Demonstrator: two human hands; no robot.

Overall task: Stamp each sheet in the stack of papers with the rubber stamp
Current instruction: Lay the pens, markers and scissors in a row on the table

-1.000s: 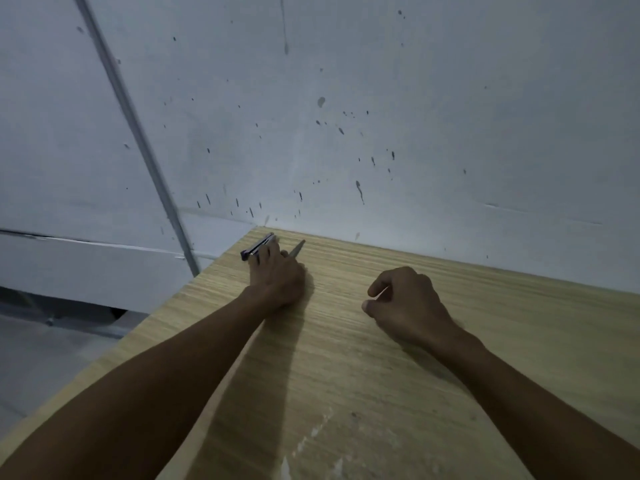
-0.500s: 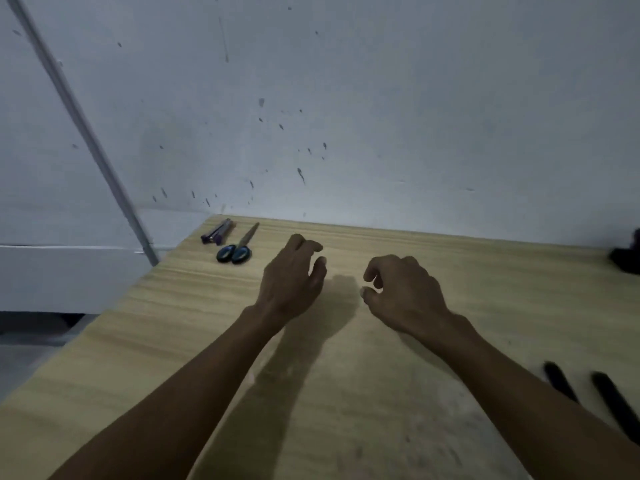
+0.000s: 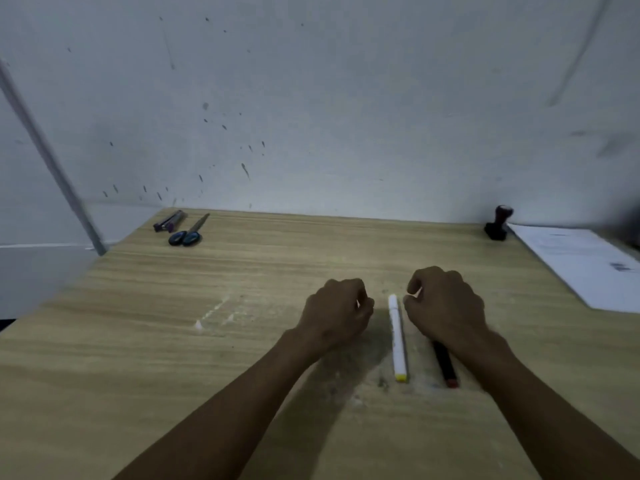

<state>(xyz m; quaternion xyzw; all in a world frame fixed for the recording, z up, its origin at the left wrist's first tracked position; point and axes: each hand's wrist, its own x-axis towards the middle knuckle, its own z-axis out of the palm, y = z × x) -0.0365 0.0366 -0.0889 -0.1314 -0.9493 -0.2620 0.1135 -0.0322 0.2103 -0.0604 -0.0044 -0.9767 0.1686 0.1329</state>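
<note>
A dark rubber stamp (image 3: 498,224) stands upright at the table's back right, against the wall. Just right of it lies a stack of white printed papers (image 3: 585,265), running off the right edge of view. My left hand (image 3: 337,308) and my right hand (image 3: 445,304) hover side by side over the middle of the wooden table (image 3: 173,341), far from the stamp and papers. Both hands have curled fingers and hold nothing.
A white marker (image 3: 397,337) with a yellow end lies between my hands. A black marker (image 3: 445,363) with a red end lies partly under my right wrist. Blue-handled scissors (image 3: 188,232) and a purple pen-like object (image 3: 168,221) lie at the back left by the wall.
My view has swung right, bringing the stamp, papers and markers into sight. My left hand left the scissors at the back left and came back beside my right hand.
</note>
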